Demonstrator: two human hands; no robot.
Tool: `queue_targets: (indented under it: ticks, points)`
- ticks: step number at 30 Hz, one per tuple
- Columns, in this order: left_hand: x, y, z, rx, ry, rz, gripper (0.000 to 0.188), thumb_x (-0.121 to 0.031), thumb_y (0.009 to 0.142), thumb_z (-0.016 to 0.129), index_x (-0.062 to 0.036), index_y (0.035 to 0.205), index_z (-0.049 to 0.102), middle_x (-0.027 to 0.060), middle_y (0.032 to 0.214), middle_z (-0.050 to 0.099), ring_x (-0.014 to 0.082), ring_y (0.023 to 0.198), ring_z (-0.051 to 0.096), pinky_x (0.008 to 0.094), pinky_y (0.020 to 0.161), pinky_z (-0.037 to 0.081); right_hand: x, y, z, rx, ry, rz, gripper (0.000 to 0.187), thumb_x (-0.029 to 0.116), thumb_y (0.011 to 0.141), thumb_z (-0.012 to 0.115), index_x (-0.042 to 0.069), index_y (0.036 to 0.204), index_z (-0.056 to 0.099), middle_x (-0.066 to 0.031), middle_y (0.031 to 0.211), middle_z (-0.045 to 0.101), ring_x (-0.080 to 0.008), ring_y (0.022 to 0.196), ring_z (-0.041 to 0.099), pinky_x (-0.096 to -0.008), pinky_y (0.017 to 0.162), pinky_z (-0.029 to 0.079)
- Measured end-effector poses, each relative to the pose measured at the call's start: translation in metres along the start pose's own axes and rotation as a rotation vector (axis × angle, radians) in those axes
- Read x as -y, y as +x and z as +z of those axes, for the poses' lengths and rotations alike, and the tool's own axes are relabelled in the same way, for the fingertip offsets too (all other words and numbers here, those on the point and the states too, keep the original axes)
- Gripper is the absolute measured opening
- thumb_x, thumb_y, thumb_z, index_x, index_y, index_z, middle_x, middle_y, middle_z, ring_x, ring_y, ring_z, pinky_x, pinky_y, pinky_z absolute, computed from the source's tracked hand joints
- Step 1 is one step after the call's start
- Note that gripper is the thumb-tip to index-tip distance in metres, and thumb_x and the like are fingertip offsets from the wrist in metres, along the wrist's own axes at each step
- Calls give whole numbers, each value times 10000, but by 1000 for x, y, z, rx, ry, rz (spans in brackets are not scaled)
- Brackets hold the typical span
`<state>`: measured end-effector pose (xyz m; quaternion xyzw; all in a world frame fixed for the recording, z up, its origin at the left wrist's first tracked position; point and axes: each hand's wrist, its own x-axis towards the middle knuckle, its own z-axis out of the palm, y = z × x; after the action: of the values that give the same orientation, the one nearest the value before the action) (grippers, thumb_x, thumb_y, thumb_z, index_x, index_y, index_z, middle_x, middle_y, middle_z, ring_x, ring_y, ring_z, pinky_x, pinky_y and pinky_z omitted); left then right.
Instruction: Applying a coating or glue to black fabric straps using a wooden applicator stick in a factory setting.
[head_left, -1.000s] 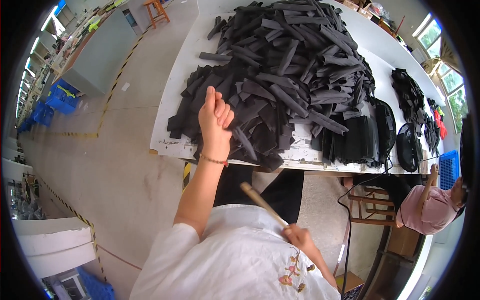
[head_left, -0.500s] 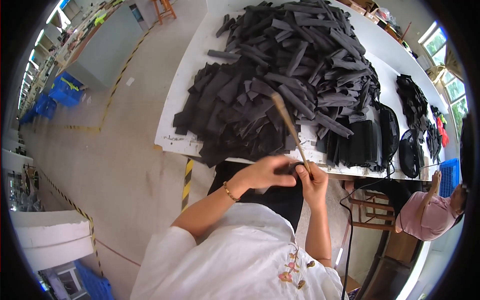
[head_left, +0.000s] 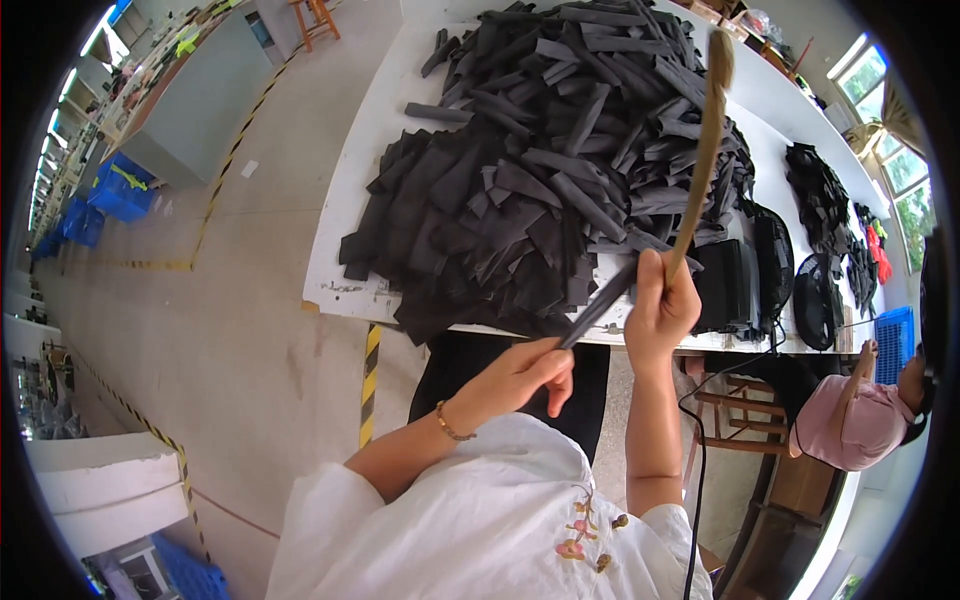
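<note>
My left hand is closed on the lower end of a narrow dark grey fabric strip. The strip runs taut up to my right hand, which pinches its other end. A long wooden stick with a pale, frayed-looking tip also stands in my right fist, pointing up and away. Both hands are over the near edge of a white table. Beyond them lies a heap of flat dark fabric pieces, and behind it a larger heap of rolled dark strips.
Right of my hands stand a stack of black pieces and a round black mesh-covered object. A person in pink sits at the right by a wooden stool and a blue basket. A black cord hangs beside me.
My hands were close together over the table edge. Now the right hand has moved up and right with the stick, the left down, and the strip is stretched between them.
</note>
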<state>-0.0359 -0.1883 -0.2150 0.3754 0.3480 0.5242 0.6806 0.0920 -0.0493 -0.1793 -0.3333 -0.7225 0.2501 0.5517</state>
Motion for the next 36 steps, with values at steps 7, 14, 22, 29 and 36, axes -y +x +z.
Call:
queue_targets:
  ticks: [7,14,22,29,36]
  points:
    - [39,-43,-51,-543,839,407,98,-75,879,571,-22,798,586,84,729,595,208,657,589,291,608,469,-50,150,-34,-414,246,297,297,240,931,601,46,712,545,33,544,429,-41,436,370,-219,406,268]
    - [-4,-16,-114,-688,1471,476,271,-94,721,754,-51,967,649,92,969,557,274,900,527,359,767,458,-104,212,-62,-274,357,440,367,364,925,601,63,741,500,9,572,396,-86,424,356,-253,386,249]
    - [-5,-6,-118,-689,1314,465,147,-93,721,745,-58,838,663,70,925,557,276,878,521,368,764,465,-63,-21,-12,391,241,665,219,231,948,604,23,952,673,69,611,468,-19,526,384,-202,459,295]
    - [5,-4,-106,-661,1438,517,193,-64,685,766,-92,860,692,39,818,527,226,802,523,338,702,462,-45,-97,13,582,369,870,286,262,962,580,-12,934,655,38,656,504,-41,580,431,-213,517,350]
    - [17,-12,-42,-400,1464,843,259,-3,641,769,-85,876,700,23,794,535,198,766,529,298,625,452,-24,-90,22,506,758,1236,290,310,926,611,22,938,646,70,590,403,-21,471,317,-206,419,223]
